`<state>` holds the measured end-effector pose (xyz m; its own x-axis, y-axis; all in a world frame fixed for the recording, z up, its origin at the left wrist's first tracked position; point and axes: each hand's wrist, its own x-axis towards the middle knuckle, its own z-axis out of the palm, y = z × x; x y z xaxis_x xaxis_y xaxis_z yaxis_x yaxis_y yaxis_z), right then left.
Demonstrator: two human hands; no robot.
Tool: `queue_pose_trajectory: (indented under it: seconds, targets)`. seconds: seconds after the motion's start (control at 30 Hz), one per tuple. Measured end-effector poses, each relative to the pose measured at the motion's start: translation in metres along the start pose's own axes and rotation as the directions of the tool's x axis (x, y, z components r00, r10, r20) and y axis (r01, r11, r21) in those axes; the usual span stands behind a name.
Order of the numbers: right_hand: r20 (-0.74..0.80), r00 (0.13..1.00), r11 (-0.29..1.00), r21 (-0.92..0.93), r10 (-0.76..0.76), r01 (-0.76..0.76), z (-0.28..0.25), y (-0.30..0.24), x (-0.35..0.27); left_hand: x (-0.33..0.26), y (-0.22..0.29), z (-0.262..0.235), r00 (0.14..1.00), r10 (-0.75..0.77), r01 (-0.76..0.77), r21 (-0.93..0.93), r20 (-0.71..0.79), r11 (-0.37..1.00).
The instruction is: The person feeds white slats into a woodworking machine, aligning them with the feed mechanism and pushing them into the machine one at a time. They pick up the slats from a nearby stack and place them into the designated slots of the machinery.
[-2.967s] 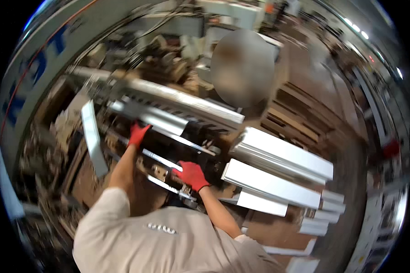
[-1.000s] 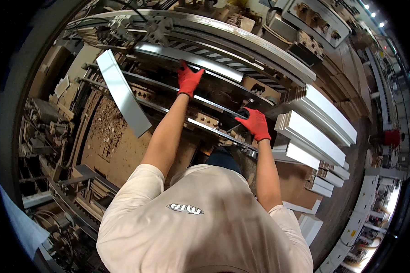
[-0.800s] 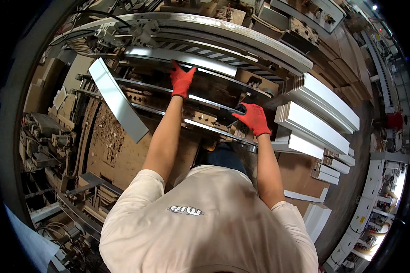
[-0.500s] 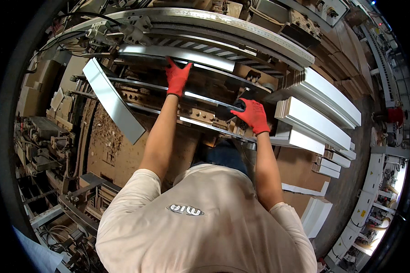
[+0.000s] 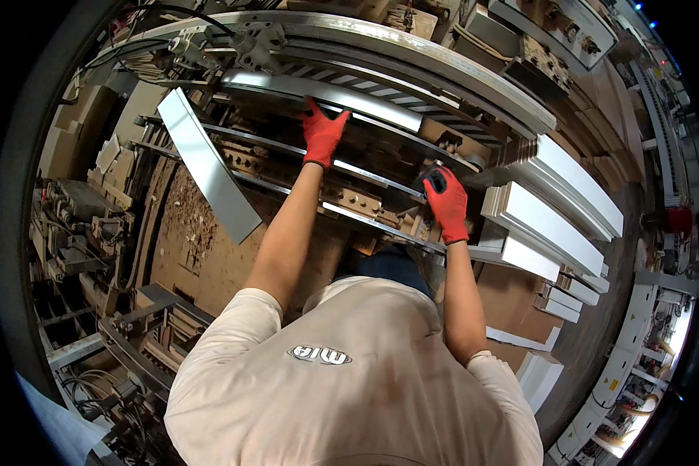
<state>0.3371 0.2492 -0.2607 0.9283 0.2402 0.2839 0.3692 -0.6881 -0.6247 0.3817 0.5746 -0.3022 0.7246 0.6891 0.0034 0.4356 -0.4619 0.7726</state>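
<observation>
My left hand [image 5: 324,137], in a red glove, reaches over the machine bed with thumb and forefinger spread. Its fingertips are at the near edge of a long white panel [image 5: 365,102] lying along the back of the bed; whether they press on it I cannot tell. My right hand [image 5: 447,206], also red-gloved, is above the right end of the metal rails [image 5: 373,177]. Its fingers are loosely bent, a dark patch of the glove shows, and I make out nothing held. Left of my left arm, a white board [image 5: 210,167] lies slantwise across the rail ends.
Stacks of white boards [image 5: 547,225] stand to the right. A long metal beam [image 5: 412,58] with clamps [image 5: 256,48] crosses behind the panel. Wood chips [image 5: 186,221] litter the brown surface at left. Machinery [image 5: 81,206] fills the far left.
My right hand has turned more upright, its fingers drawn in. My left hand keeps its spread beside the panel. The whole view has shifted slightly.
</observation>
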Motion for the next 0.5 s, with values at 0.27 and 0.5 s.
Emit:
queue_pose_trajectory:
  seconds: [0.27,0.5]
  targets:
    - [-0.038,0.976,0.593,0.8,0.213,-0.098,0.061,-0.02,0.04,-0.009,0.009,-0.009,0.999,-0.027,0.028,0.02,-0.02,0.999]
    - [-0.138,0.967,0.75,0.657,0.213,-0.071,0.077,-0.033,0.037,-0.007,0.011,-0.009,0.999,-0.041,0.042,0.073,-0.012,0.996]
